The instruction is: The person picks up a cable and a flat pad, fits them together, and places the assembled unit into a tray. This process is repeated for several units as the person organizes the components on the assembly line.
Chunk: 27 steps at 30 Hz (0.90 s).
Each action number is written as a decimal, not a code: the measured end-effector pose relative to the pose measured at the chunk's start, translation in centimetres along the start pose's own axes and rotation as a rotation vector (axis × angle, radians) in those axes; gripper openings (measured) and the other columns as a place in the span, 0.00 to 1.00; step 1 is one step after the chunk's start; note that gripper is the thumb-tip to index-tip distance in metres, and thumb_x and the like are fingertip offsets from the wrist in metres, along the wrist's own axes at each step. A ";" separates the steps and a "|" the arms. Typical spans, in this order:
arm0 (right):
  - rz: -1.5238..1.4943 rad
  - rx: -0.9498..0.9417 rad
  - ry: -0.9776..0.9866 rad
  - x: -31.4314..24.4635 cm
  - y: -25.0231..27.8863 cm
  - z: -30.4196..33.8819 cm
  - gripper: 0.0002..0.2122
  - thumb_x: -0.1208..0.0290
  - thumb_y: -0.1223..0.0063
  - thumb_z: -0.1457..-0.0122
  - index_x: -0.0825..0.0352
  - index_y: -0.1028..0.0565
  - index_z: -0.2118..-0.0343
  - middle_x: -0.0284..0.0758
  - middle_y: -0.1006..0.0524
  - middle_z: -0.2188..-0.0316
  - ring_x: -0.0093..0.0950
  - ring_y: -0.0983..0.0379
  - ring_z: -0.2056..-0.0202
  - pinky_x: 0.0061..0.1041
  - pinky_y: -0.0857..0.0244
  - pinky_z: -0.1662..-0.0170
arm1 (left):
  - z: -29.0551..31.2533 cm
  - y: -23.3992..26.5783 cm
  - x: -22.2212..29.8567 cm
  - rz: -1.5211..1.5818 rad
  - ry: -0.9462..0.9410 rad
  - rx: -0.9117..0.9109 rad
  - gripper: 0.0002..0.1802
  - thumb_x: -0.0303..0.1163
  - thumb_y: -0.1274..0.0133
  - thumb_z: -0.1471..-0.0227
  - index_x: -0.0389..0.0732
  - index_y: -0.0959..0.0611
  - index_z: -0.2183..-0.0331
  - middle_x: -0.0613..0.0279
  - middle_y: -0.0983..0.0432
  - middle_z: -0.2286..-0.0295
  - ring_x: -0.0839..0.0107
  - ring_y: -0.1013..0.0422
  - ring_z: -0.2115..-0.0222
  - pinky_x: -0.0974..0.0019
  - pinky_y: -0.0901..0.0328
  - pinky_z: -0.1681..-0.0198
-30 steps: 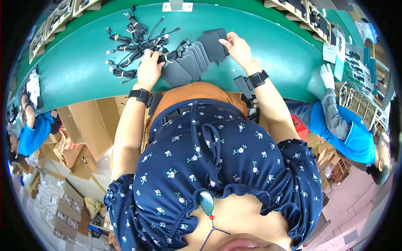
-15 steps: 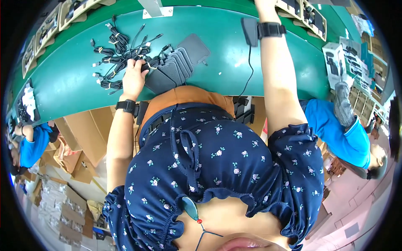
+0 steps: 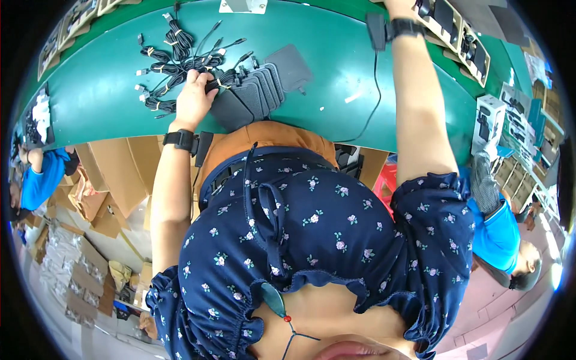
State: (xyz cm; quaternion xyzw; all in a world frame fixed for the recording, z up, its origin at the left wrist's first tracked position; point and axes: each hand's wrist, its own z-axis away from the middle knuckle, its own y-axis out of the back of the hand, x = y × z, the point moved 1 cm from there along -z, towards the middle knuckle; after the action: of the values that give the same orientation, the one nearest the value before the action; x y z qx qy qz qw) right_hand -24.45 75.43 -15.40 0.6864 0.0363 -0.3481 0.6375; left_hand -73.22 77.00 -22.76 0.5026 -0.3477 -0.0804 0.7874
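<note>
My left hand (image 3: 195, 99) is closed over a black bundled cable (image 3: 221, 81) between the cable pile and the dark flat devices. Around it lie several coiled black USB cables (image 3: 180, 41), tied with pale bands, their plugs pointing outward. Just right of that hand, a row of dark grey rectangular devices (image 3: 255, 93) leans together, and another flat one (image 3: 289, 67) lies at its far end. My right hand (image 3: 401, 8) reaches to the top edge near the trays at the far right; its fingers are out of the picture.
Beige trays (image 3: 456, 42) holding black parts line the bench's far right side, with more trays (image 3: 69, 30) at far left. A black wrist-strap cord (image 3: 377, 102) trails over the green bench (image 3: 336, 90). White boxes (image 3: 489, 120) and a co-worker in blue (image 3: 497, 231) are at right.
My right arm has shifted further right, toward the trays. The whole view has turned slightly, so the bench items sit a little further right. My left hand stays at the cables.
</note>
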 end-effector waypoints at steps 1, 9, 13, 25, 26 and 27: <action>0.136 0.445 0.215 -3.6 -1.5 2.3 0.24 0.74 0.49 0.53 0.71 0.39 0.51 0.51 0.36 0.55 0.48 0.38 0.56 0.35 0.44 0.51 | -0.1 0.9 0.4 -0.011 0.011 -0.045 0.15 0.30 0.43 0.63 0.44 0.25 0.67 0.59 0.36 0.68 0.57 0.33 0.68 0.60 0.35 0.66; -0.185 0.050 0.621 -19.0 -11.1 15.9 0.21 0.66 0.47 0.52 0.63 0.33 0.53 0.37 0.29 0.57 0.35 0.33 0.58 0.31 0.38 0.56 | 0.6 5.2 2.3 0.168 -0.211 0.109 0.16 0.26 0.45 0.61 0.42 0.28 0.65 0.57 0.29 0.69 0.55 0.32 0.68 0.62 0.36 0.66; -0.164 -0.072 0.731 -22.0 -13.7 18.0 0.21 0.65 0.52 0.49 0.66 0.36 0.51 0.41 0.30 0.60 0.38 0.34 0.58 0.33 0.42 0.53 | 0.4 6.6 5.6 0.078 -0.353 0.215 0.18 0.22 0.46 0.63 0.38 0.29 0.64 0.56 0.32 0.69 0.56 0.33 0.67 0.63 0.36 0.66; -1.244 -0.389 0.210 -24.4 -8.0 16.7 0.10 0.69 0.56 0.42 0.72 0.34 0.63 0.30 0.30 0.79 0.18 0.31 0.73 0.18 0.35 0.69 | -0.4 7.9 8.2 0.773 -0.166 -0.010 0.30 0.26 0.49 0.54 0.39 0.41 0.49 0.54 0.31 0.61 0.70 0.32 0.61 0.68 0.40 0.54; -1.244 -0.394 0.212 -24.2 -8.0 16.7 0.10 0.69 0.56 0.42 0.72 0.34 0.63 0.30 0.30 0.79 0.18 0.31 0.73 0.18 0.35 0.69 | -0.6 7.6 7.6 0.748 -0.077 -0.181 0.23 0.28 0.53 0.50 0.38 0.36 0.51 0.55 0.31 0.60 0.70 0.32 0.61 0.68 0.40 0.54; -1.266 -0.389 0.178 -23.9 -8.1 16.5 0.12 0.72 0.55 0.46 0.69 0.34 0.59 0.33 0.30 0.77 0.23 0.32 0.74 0.20 0.37 0.69 | -0.6 7.0 7.0 0.749 -0.074 -0.177 0.23 0.28 0.53 0.50 0.38 0.36 0.51 0.55 0.31 0.60 0.70 0.32 0.61 0.68 0.40 0.54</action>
State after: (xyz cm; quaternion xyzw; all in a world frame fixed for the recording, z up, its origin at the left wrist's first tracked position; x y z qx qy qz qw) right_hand -53.64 71.46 -8.88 0.4312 0.5469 -0.5841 0.4169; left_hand -69.20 77.44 -13.67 0.2678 -0.5270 0.1649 0.7896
